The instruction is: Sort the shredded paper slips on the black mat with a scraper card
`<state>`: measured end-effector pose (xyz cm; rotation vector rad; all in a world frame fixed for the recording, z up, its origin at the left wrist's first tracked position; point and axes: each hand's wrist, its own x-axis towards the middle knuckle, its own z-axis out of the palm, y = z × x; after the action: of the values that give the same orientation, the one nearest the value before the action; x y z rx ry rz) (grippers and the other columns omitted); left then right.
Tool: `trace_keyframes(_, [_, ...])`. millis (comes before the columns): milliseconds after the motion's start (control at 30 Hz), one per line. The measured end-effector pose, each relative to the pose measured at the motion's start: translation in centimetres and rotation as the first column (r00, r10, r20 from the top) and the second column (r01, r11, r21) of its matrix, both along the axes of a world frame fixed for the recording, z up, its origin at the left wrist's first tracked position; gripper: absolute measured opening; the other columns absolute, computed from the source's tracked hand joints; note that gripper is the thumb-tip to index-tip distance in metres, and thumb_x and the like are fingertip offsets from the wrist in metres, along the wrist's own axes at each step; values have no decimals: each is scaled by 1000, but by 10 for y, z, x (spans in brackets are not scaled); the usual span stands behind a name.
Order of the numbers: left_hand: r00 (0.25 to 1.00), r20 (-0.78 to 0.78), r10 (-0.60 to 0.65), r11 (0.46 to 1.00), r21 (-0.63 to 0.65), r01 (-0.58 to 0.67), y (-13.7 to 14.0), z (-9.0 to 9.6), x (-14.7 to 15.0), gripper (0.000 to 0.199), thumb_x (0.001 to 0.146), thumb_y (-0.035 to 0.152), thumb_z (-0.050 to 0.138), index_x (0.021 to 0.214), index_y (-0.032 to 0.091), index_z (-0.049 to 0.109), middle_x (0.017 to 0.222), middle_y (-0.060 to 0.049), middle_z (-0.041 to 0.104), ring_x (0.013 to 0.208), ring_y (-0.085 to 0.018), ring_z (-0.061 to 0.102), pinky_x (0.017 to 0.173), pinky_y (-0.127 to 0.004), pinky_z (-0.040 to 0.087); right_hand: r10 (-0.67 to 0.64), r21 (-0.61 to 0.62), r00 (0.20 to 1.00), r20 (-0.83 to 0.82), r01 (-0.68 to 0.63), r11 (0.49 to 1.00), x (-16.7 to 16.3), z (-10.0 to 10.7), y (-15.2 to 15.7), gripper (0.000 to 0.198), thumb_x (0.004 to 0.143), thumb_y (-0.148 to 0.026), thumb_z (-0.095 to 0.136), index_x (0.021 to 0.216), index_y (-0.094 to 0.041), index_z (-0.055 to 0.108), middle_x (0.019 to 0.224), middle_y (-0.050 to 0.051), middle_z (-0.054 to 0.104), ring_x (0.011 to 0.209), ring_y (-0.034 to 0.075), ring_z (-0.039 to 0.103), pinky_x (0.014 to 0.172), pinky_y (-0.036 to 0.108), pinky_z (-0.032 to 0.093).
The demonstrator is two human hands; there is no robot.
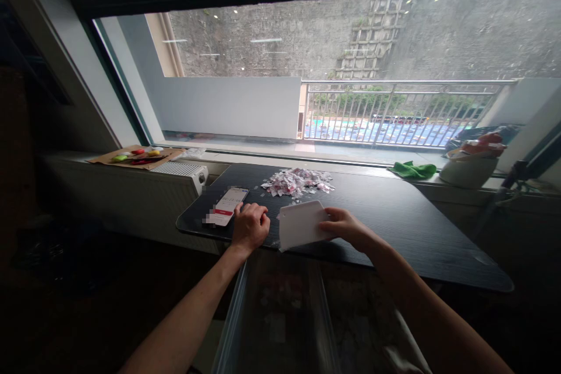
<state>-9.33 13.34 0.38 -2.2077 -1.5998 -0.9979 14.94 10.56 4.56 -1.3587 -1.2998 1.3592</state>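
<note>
A thin, flat white card [302,225] with rounded corners is held by its right edge in my right hand [344,225]. It is tilted over the table's near edge. My left hand [252,223] is curled closed beside the phone [228,205]; whatever may be under its fingers is hidden. The phone lies face up with large digits and a red bar on its screen. Beyond both hands, a loose heap of small torn-looking white and pinkish pieces [298,181] rests on the dark table [372,198].
Below the table's near edge stands a translucent plastic bin [280,315] with dim contents. A radiator [184,175] adjoins the table on the left, with brown paper [127,158] above it. A green cloth [412,170] and a pale container [468,169] sit on the sill at right.
</note>
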Motion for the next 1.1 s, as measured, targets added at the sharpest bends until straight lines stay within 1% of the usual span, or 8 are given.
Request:
trace_keyframes(133, [1000,3,0,1000,-5,0,0,-1,0,16,78,16,46,78,21,62,80,-4,67,82,-21,59,97,-45,31,-76,9,997,-2,76,997,5,-3,0,27,55,-12,69,82,-14,65,69,1,68,60,14,62,46,21,49])
trace_keyframes(300, [1000,11,-1,1000,2,1,1,-1,0,16,78,16,46,77,21,62,81,-4,67,82,-21,59,97,-45,32,-18,2,1000,-14,18,1000,4,-6,-1,26,55,-15,70,80,-14,66,68,1,67,58,14,61,45,20,48])
trace_keyframes(567, [1000,22,-5,1000,-5,5,0,0,0,17,77,16,46,77,20,62,80,-4,67,81,-22,59,97,-46,31,-26,24,999,-33,27,999,0,-10,5,28,56,-16,71,84,-14,66,72,3,69,62,16,63,47,23,50])
trace_keyframes(633, [1000,19,-4,1000,-1,4,0,0,1,17,77,16,46,77,20,62,79,-4,67,81,-21,59,97,-46,32,-113,76,993,-46,116,990,4,-11,9,30,58,-17,70,87,-15,65,75,3,69,64,16,64,49,23,52])
trace_keyframes(700, [1000,15,-4,1000,5,4,0,0,1,16,78,16,46,77,20,62,78,-4,66,81,-21,59,97,-45,32,-245,159,969,-41,248,956,7,-11,15,32,60,-17,68,91,-16,63,77,4,68,66,16,64,51,24,53])
trace_keyframes(767, [1000,16,-6,1000,8,6,0,0,0,16,78,16,46,77,20,61,78,-4,66,81,-21,59,97,-45,32,-323,239,946,-14,317,918,5,-11,21,32,61,-17,65,92,-16,62,77,3,67,65,15,63,50,23,52])
trace_keyframes(933, [1000,18,-7,1000,2,7,1,0,-1,17,78,16,45,78,21,62,79,-4,66,81,-21,59,97,-45,32,-267,329,959,92,224,918,-8,-11,25,27,63,-19,58,90,-16,59,74,2,65,61,13,59,50,23,50])
trace_keyframes(1100, [1000,21,-2,1000,-11,3,1,0,0,18,78,17,45,78,21,62,80,-4,67,83,-22,59,97,-46,32,-215,416,947,239,101,904,-1,-4,16,29,64,-22,56,93,-17,61,78,3,65,63,14,58,52,24,47])
